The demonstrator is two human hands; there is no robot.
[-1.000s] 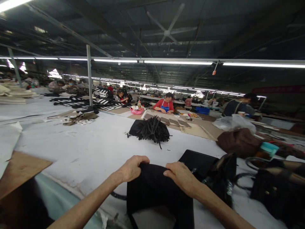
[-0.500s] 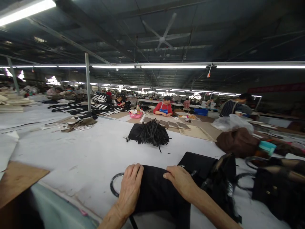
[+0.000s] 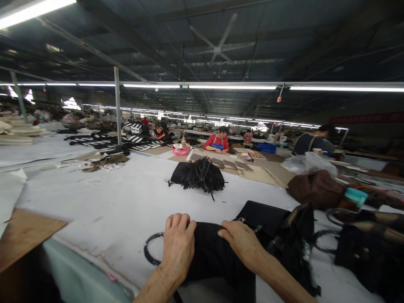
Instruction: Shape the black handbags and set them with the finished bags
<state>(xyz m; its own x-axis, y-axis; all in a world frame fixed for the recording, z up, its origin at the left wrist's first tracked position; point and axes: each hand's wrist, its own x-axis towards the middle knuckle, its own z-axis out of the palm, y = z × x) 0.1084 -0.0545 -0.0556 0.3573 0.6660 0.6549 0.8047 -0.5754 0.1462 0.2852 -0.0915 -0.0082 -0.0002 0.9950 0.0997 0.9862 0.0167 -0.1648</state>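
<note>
A black bag (image 3: 217, 256) lies in front of me on the white-covered table, its far edge between my hands. My left hand (image 3: 179, 248) is closed over the bag's left side, fingertips bent at its upper left corner. A dark ring handle (image 3: 150, 248) sticks out to the left of that hand. On the upper right edge, my right hand (image 3: 241, 242) grips the black material, its thumb on the near side and the fingers curled over the edge. Beyond the bag sits a bundle of black strips (image 3: 203, 174) on a black folded piece.
More black bags (image 3: 366, 252) lie at the right, beside a brown cloth heap (image 3: 315, 189) and a teal-lidded container (image 3: 355, 198). A person in red (image 3: 216, 143) sits across the table (image 3: 126, 202). A pink basket (image 3: 180, 150) and a metal post stand farther back.
My left hand has shifted slightly right along the bag, its fingers more bent. My right hand still grips the edge, slightly lower in view.
</note>
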